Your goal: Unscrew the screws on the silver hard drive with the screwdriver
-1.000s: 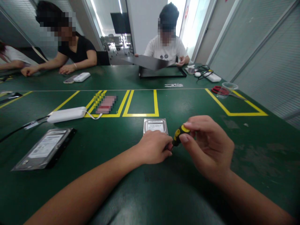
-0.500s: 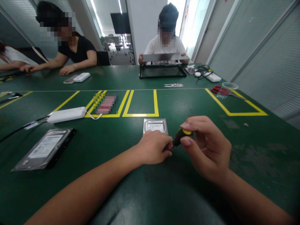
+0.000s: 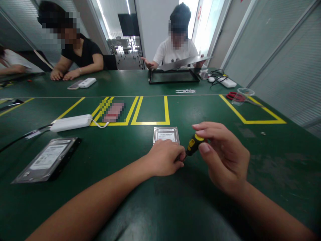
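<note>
In the middle of the green table lies a silver hard drive (image 3: 165,134) with a white label. My left hand (image 3: 164,157) covers its near part, fingers curled over its right side; what the fingertips press on is hidden. A black and yellow screwdriver (image 3: 193,144) slants down into the left fingertips, its tip out of sight there. Around the top of its handle are the fingers and thumb of my right hand (image 3: 223,154), in a loose grip. Off to the left lies another hard drive (image 3: 50,157), larger and in a clear bag.
Behind the drives lie a white power strip (image 3: 71,123) with cable and a pixelated phone (image 3: 114,112). Yellow tape marks the table. Red-handled scissors (image 3: 235,97) are at the right. Across the table, a person handles a sheet above a black frame (image 3: 174,82); others sit left.
My right fingers have loosened and shifted around the screwdriver handle, which shows more of its yellow part. My left hand stays put. The person opposite has tilted the sheet and freed one hand.
</note>
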The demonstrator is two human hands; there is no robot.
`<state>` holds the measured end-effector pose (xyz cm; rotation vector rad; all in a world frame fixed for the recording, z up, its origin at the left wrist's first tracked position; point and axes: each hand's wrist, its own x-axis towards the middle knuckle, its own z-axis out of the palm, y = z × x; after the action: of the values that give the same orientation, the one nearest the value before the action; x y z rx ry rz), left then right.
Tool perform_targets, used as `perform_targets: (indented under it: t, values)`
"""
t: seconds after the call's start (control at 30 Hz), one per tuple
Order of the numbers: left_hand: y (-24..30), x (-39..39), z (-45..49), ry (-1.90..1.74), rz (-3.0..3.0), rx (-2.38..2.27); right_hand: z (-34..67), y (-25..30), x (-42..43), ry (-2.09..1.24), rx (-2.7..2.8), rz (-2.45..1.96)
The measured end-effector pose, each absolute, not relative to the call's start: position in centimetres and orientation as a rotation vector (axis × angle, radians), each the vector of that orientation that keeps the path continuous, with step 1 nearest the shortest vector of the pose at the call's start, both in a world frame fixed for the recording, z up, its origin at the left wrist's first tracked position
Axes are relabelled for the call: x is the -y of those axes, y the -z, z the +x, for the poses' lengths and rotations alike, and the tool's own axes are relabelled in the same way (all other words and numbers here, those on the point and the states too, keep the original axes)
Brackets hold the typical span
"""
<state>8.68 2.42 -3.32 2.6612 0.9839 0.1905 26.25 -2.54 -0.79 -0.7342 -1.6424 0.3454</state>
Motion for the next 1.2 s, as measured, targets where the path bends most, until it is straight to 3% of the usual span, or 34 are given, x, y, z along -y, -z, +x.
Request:
perform_targets:
  t: [1.2]
  values:
    - [3.29,-2.54,8.71,-0.19,2.641,-0.967,26.23,0.91,2.31,-0.346,1.619,-0.743]
